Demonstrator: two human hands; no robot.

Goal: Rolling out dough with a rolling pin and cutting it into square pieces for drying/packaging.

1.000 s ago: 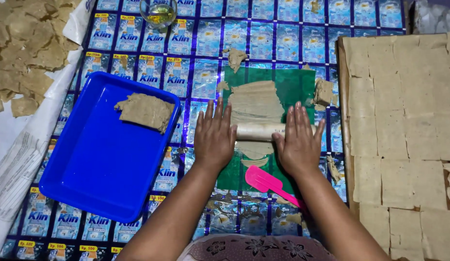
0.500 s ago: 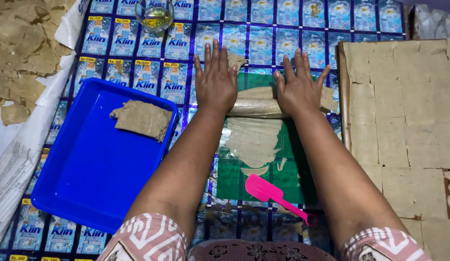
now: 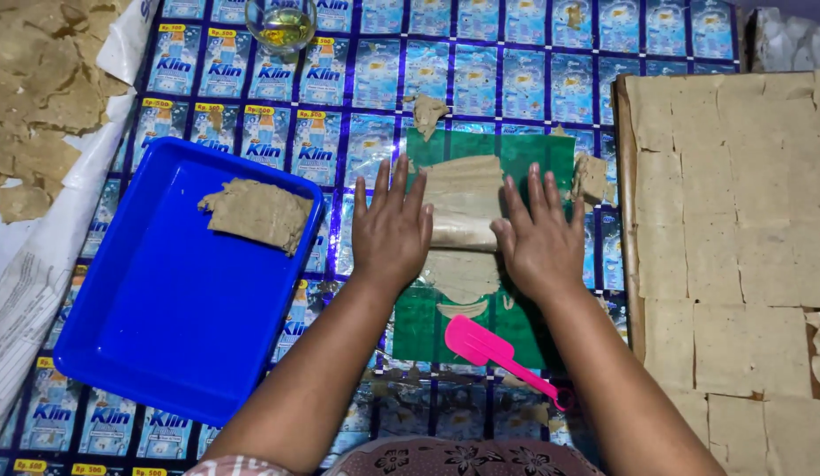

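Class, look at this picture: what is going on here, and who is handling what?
A person's left hand and right hand press flat on a rolling pin, flattening tan dough on a green sheet. A pink spatula lies nearer the person. A blue tray on the left holds one dough piece; cut squares lie on the right.

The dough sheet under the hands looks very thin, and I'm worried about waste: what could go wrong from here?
The dough sheet under the left hand and right hand already looks ragged at its near end, so more pressure may tear it. The pink spatula lies close on the green mat and could get caught as the roller comes back. Loose scraps at the mat's edge might get pressed in.
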